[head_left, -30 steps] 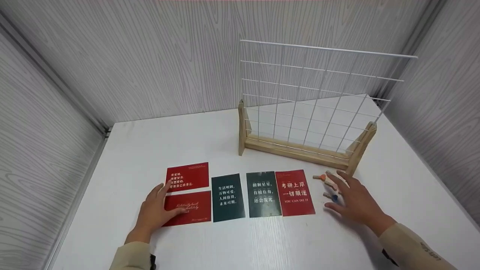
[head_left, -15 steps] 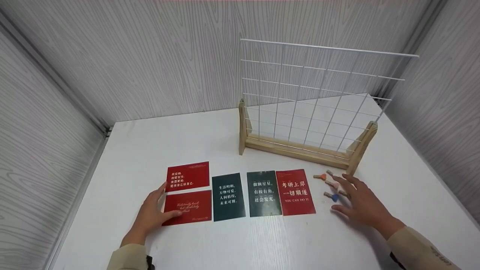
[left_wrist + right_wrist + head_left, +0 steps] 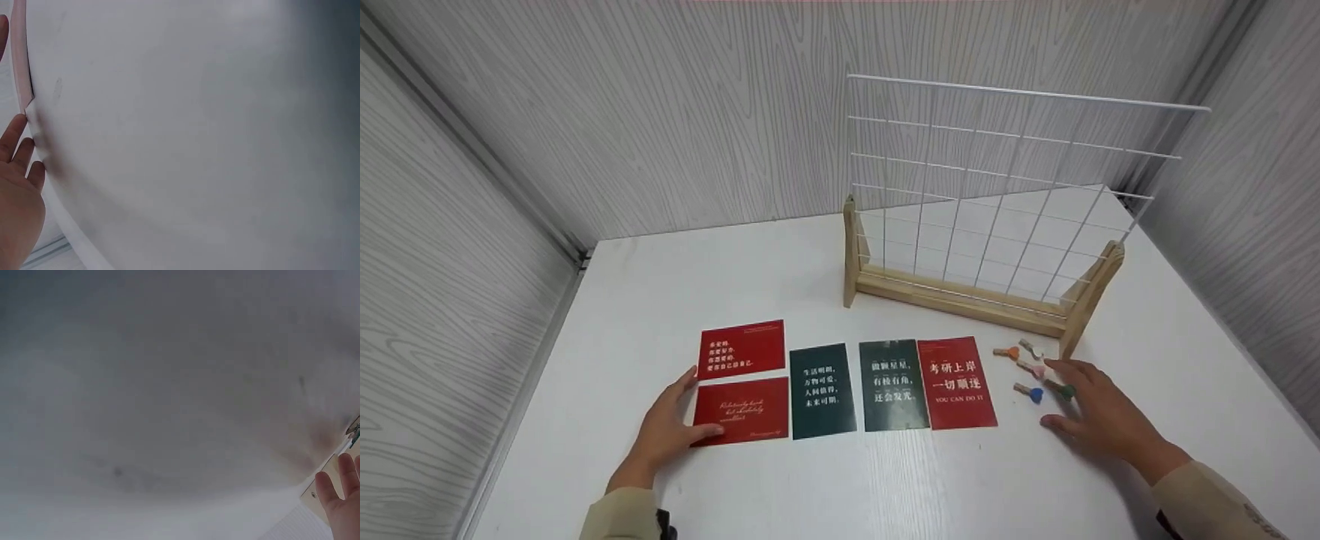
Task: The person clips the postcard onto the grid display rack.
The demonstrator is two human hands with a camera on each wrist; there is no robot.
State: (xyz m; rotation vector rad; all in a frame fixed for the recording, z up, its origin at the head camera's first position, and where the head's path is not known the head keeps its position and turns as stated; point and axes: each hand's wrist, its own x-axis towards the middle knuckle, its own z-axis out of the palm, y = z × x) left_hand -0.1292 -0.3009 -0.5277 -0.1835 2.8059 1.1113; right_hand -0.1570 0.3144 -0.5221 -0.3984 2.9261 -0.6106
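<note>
In the head view my left hand [image 3: 661, 431] rests by the left edges of two red cards, its thumb over the lower card [image 3: 754, 409], the upper card [image 3: 750, 349] above it. My right hand [image 3: 1114, 416] lies spread at the right, fingertips beside several small clips: orange [image 3: 1011, 352], pink [image 3: 1032, 369], blue [image 3: 1029, 392], green [image 3: 1063, 390] and a pale one [image 3: 1030, 348]. It holds nothing. The left wrist view shows the left hand [image 3: 19, 191] with fingers extended at a card's edge; the right wrist view shows the right hand [image 3: 346, 500] with fingers extended.
Two dark green cards [image 3: 823, 420] [image 3: 894, 416] and a red card [image 3: 960, 416] lie in the middle. Behind them stands a white wire grid [image 3: 1027, 92] on a wooden base [image 3: 960, 300]. Patterned panels surround the white table [image 3: 697, 277].
My right hand has drawn back to the right, uncovering the clips. The left hand has shifted slightly outward from the red cards. The view has shifted a little.
</note>
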